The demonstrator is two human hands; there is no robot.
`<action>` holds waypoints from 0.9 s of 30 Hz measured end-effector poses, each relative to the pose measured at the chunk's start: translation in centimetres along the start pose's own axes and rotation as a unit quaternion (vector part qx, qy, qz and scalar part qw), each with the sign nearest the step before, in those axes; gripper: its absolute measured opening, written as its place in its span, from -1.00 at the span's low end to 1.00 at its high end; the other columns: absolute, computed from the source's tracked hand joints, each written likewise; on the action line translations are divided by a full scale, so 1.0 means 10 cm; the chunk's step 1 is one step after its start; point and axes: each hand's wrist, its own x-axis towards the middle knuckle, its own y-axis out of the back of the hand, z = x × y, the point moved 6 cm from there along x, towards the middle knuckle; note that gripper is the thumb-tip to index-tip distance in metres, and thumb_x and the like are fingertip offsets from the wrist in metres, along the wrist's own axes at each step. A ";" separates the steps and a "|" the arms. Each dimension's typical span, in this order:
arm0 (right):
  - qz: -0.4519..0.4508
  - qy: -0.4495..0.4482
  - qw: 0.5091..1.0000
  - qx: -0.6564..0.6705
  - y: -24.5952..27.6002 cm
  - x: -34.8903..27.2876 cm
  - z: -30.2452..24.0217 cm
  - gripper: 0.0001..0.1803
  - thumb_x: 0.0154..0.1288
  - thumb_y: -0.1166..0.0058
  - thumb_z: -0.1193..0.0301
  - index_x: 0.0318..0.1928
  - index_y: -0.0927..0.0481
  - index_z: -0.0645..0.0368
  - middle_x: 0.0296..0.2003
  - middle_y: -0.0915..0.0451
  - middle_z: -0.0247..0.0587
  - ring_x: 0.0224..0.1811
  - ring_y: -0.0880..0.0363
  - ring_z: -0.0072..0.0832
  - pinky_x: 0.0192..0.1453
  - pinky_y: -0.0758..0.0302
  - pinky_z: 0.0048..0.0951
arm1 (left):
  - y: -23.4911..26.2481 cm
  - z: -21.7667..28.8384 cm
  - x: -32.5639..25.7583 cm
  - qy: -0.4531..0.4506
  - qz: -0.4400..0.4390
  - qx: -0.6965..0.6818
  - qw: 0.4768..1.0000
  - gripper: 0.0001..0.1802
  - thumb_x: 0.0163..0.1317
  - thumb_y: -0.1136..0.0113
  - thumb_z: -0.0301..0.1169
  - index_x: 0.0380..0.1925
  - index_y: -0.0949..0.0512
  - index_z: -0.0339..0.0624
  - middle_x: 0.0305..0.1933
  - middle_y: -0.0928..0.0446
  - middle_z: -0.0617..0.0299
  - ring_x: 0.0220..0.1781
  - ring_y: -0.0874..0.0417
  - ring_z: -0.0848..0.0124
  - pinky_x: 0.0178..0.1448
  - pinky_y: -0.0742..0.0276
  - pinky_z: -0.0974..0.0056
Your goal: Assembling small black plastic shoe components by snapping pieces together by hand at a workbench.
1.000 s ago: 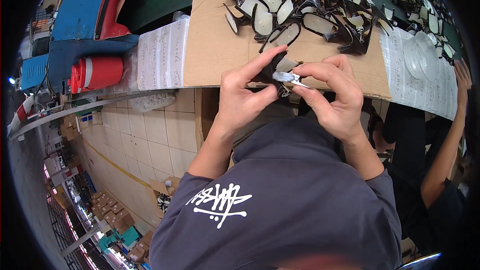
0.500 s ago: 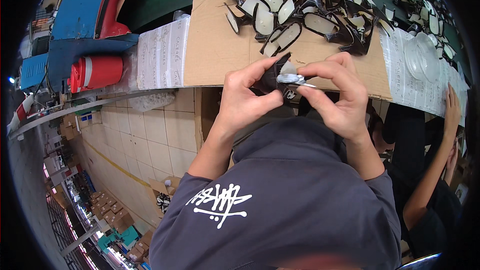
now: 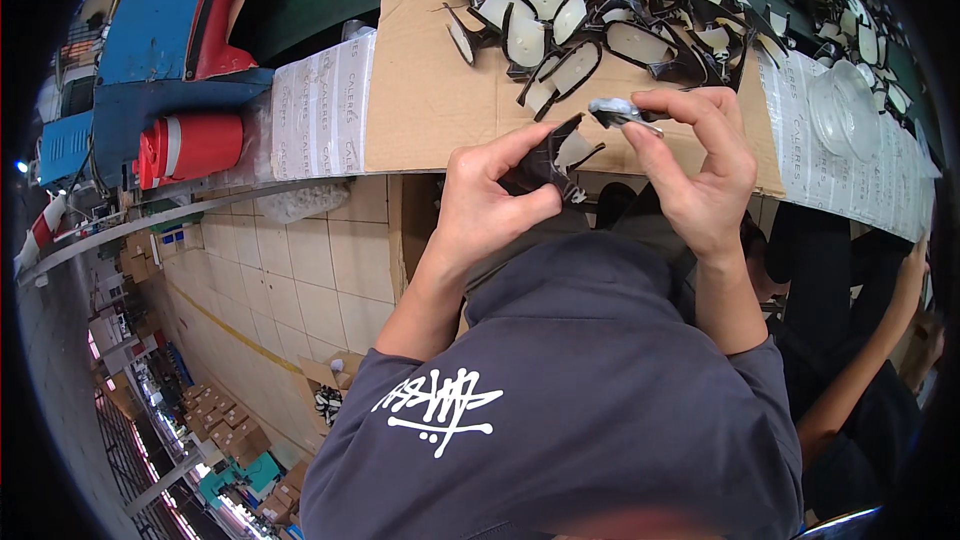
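Between the thumb and fingers of my left hand [image 3: 492,190] is a dark-covered shoe heel [image 3: 545,162], its pale inner face toward the right and ragged edges of the covering sticking out. My right hand [image 3: 702,165] pinches a small silvery tool [image 3: 618,112], perhaps a trimming blade with a wrapped grip; its exact kind is too small to tell. The tool is apart from the heel, above and to its right. Both hands are at the near edge of a cardboard sheet [image 3: 420,100]. Beyond them lies a pile of similar black heels [image 3: 640,42] with cream faces.
A clear plastic bowl [image 3: 842,112] stands on the wrapped table edge at the right. A red padded roll [image 3: 190,148] and blue machine housing [image 3: 150,30] are at the left. A co-worker's arm [image 3: 870,350] is at the right. Cardboard boxes [image 3: 225,425] stand on the floor.
My right hand has moved the silvery tool up and away from the heel, which it was touching or overlapping. My left hand stays nearly still. The co-worker's arm has shifted lower.
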 end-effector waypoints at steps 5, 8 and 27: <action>-0.024 -0.029 0.998 0.051 -0.03 -0.10 -0.05 -0.75 -0.06 -0.33 0.60 -0.27 -0.68 0.21 -0.33 -0.67 -0.33 -0.30 -0.43 -0.44 -0.20 -0.39 -0.47 | -0.04 -0.04 0.02 0.033 0.043 -0.254 0.966 -0.37 -0.01 -0.16 -0.73 0.19 -0.45 -0.38 -0.10 -0.63 0.23 -0.18 -0.63 0.60 -0.04 -0.56 0.47; -0.042 -0.020 0.997 0.069 -0.12 -0.15 -0.10 -0.75 -0.06 -0.34 0.59 -0.27 -0.67 0.20 -0.34 -0.67 -0.32 -0.33 -0.42 -0.42 -0.23 -0.38 -0.46 | -0.03 -0.04 0.03 0.010 0.036 -0.274 0.961 -0.35 -0.01 -0.15 -0.76 0.20 -0.42 -0.41 -0.06 -0.63 0.18 -0.11 -0.65 0.55 0.01 -0.57 0.46; 0.033 -0.114 0.993 0.012 0.21 -0.10 0.41 -0.79 0.10 -0.31 0.53 -0.20 -0.68 0.19 -0.37 -0.56 -0.40 -0.33 -0.34 -0.60 -0.22 -0.33 -0.58 | 1.00 -0.08 -0.58 0.117 -0.065 0.068 0.989 -0.31 -0.13 -0.29 -0.58 0.16 -0.50 -0.30 -0.04 -0.62 0.15 -0.03 -0.62 0.50 0.01 -0.56 0.33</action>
